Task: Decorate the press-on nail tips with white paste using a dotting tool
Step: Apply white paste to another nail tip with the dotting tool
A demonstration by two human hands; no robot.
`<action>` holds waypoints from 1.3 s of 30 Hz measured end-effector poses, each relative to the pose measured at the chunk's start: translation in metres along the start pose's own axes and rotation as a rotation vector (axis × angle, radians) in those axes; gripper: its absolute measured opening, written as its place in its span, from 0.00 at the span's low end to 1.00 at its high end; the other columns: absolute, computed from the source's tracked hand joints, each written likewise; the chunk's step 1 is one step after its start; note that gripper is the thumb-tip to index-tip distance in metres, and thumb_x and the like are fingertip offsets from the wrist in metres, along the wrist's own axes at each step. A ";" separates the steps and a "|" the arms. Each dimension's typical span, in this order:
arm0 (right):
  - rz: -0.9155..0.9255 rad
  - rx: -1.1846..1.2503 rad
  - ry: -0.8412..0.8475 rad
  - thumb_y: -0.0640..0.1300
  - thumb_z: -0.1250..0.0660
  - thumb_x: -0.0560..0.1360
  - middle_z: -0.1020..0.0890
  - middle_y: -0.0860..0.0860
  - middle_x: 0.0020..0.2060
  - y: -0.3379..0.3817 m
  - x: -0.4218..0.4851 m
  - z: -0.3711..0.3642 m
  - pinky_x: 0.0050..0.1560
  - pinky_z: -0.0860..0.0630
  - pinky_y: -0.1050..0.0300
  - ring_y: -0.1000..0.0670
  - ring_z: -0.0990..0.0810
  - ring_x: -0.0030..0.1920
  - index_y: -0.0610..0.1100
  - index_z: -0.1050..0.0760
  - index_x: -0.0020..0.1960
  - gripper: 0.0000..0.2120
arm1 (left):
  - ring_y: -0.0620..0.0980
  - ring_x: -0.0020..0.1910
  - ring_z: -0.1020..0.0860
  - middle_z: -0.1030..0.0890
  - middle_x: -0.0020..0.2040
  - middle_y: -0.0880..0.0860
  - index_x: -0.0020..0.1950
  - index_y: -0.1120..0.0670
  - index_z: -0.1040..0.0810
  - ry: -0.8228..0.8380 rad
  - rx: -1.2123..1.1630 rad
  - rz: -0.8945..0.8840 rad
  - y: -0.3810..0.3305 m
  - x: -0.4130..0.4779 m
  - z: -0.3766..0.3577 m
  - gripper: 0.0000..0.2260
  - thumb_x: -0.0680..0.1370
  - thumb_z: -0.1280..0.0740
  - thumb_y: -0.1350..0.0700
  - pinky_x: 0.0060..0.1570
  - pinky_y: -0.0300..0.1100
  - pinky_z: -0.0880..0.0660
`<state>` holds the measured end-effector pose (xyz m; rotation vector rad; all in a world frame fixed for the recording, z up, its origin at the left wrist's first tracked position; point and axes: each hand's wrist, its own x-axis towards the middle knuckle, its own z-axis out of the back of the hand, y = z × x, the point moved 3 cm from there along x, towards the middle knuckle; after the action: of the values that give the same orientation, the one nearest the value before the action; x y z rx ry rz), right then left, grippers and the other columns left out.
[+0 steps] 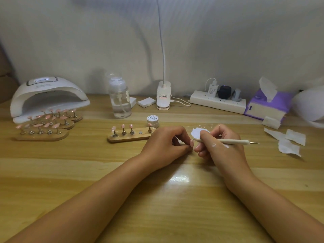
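My left hand (168, 142) is curled, pinching something tiny — I think one nail tip, but it is hidden. My right hand (220, 146) holds the dotting tool (231, 141), its point by that pinch. The white paste (197, 132) sits on the table (122, 181) just behind. Three pink tips (123, 126) wait on the near holder (126, 138) — I see no white on them, so lots is left.

Operator: Does the left hand (166, 142) hold anything?
Inspector: Not determinable; its curled fingers conceal the contents. The right hand (220, 142) covers the dotting tool (235, 141) mid-shaft. At 3 o'clock, the frame edge crops a white object (310, 106).
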<state>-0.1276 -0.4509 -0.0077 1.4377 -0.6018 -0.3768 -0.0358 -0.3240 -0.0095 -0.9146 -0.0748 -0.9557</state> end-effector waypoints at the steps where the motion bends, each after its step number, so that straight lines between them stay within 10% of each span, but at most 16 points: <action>1: 0.010 0.015 -0.025 0.41 0.31 0.76 0.18 0.46 0.27 0.000 -0.001 0.001 0.27 0.27 0.63 0.54 0.23 0.25 0.41 0.30 0.38 0.11 | 0.36 0.31 0.25 0.22 0.34 0.30 0.38 0.40 0.23 -0.001 -0.006 0.005 0.000 0.000 0.000 0.12 0.73 0.26 0.57 0.33 0.27 0.33; 14: 0.017 -0.157 -0.222 0.47 0.35 0.79 0.14 0.51 0.33 -0.001 0.017 0.030 0.32 0.31 0.57 0.60 0.26 0.24 0.44 0.28 0.49 0.06 | 0.37 0.33 0.24 0.19 0.38 0.34 0.37 0.40 0.23 -0.002 -0.050 0.038 0.003 0.000 -0.001 0.14 0.73 0.25 0.58 0.36 0.28 0.32; 27: 0.012 -0.420 -0.110 0.48 0.30 0.72 0.16 0.54 0.29 -0.012 0.023 0.026 0.44 0.21 0.49 0.58 0.19 0.28 0.45 0.28 0.39 0.09 | 0.40 0.39 0.19 0.17 0.39 0.37 0.39 0.42 0.20 -0.008 -0.042 0.036 0.005 0.000 -0.001 0.10 0.73 0.25 0.57 0.42 0.38 0.23; 39: 0.028 -0.336 -0.172 0.45 0.31 0.73 0.17 0.54 0.28 -0.010 0.021 0.029 0.31 0.25 0.61 0.59 0.22 0.26 0.42 0.28 0.40 0.09 | 0.41 0.38 0.20 0.17 0.39 0.38 0.39 0.44 0.19 -0.009 -0.056 0.059 0.005 0.000 -0.001 0.09 0.73 0.25 0.57 0.42 0.39 0.23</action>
<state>-0.1267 -0.4876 -0.0131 1.0812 -0.6619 -0.5555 -0.0328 -0.3234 -0.0139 -0.9680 -0.0285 -0.9032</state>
